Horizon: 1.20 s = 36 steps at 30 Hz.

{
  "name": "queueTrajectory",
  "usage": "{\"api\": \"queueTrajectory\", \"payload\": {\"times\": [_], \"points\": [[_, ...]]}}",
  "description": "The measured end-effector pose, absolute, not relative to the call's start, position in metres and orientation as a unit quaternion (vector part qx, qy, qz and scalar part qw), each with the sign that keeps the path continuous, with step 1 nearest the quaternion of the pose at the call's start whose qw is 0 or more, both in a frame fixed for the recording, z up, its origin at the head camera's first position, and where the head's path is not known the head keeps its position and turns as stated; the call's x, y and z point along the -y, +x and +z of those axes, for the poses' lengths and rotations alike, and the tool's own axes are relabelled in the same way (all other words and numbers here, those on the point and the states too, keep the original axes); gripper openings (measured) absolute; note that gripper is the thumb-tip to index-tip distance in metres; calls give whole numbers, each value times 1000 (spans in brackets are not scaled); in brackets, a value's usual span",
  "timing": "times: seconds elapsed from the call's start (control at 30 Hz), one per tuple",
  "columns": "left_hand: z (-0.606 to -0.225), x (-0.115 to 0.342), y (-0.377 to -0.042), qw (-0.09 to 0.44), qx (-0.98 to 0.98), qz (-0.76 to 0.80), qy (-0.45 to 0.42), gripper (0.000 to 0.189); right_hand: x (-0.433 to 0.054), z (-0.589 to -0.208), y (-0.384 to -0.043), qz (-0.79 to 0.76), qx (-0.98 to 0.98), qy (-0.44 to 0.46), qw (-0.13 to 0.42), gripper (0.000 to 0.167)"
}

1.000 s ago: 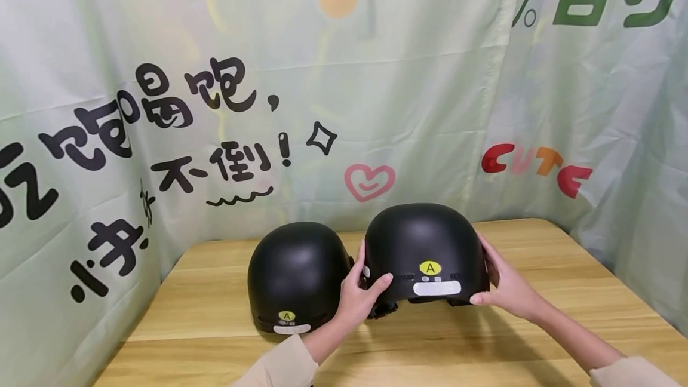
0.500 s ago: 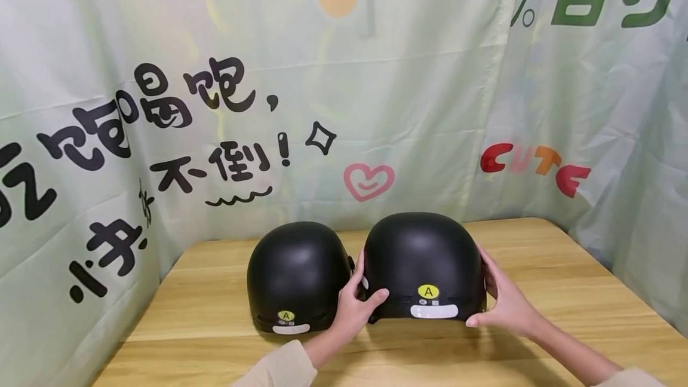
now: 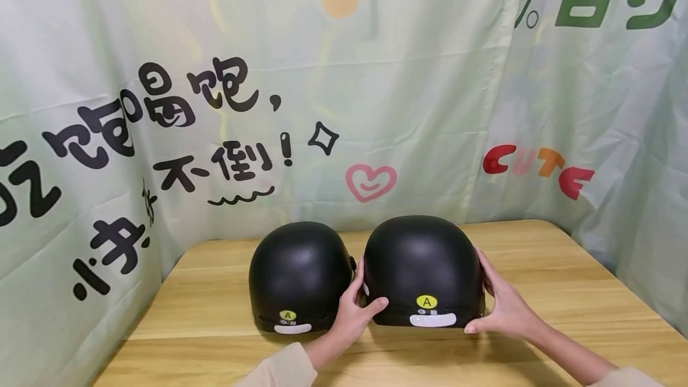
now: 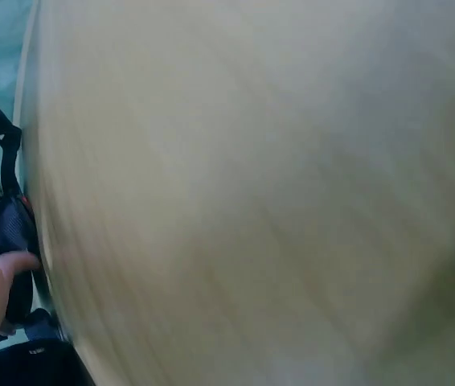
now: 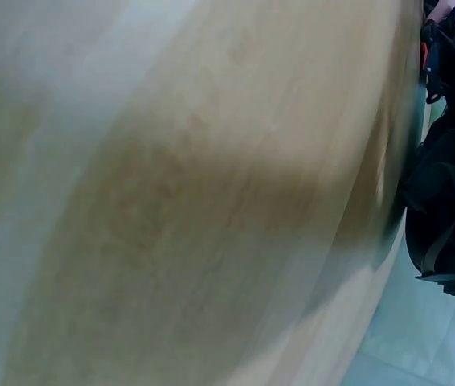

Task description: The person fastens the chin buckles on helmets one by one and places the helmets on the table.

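Two matte black helmets are side by side in the head view, each bearing a yellow oval "A" sticker and a white strip low on its shell. My left hand (image 3: 352,312) and right hand (image 3: 505,309) grip the right helmet (image 3: 421,261) from either side, thumbs on the near side by the lower rim. That rim is right at the tabletop. The left helmet (image 3: 298,267) stands just beside it, partly behind my left hand. Dark straps (image 4: 9,149) show at the edge of the left wrist view. In the right wrist view, the black helmet underside (image 5: 444,209) shows at the right edge.
The wooden table (image 3: 188,309) extends around both helmets. A pale green cloth (image 3: 430,88) printed with lettering, a heart and other shapes hangs behind the table and along both sides.
Both hands have lowered the right helmet, and its lower rim, raised and tilted to show the underside before, is down by the tabletop. The left helmet has stayed in place.
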<state>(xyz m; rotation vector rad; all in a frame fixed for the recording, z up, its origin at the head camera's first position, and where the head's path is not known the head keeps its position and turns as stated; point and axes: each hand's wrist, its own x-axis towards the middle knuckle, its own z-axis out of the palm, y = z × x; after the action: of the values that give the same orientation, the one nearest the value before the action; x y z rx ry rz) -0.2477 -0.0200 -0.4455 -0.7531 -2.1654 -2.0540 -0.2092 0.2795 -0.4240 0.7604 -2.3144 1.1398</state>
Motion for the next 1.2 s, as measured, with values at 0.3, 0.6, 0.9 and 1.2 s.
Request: {"api": "queueTrajectory", "payload": {"times": [0.3,0.6,0.9,1.2], "points": [[-451,30,-247,14,719,-647,-252,85,-275,-439,-211,353,861,271,247,145],[-450,33,-244,18,764,-595,-250,87,-274,-442,-217,331,867,281,246,146],[-446,23,-226,78,831,-505,-218,82,-267,-445,-220,331,864,290,244,146],[-433,6,-207,48,835,-524,-163,88,-274,-439,-224,318,883,269,216,146]]}}
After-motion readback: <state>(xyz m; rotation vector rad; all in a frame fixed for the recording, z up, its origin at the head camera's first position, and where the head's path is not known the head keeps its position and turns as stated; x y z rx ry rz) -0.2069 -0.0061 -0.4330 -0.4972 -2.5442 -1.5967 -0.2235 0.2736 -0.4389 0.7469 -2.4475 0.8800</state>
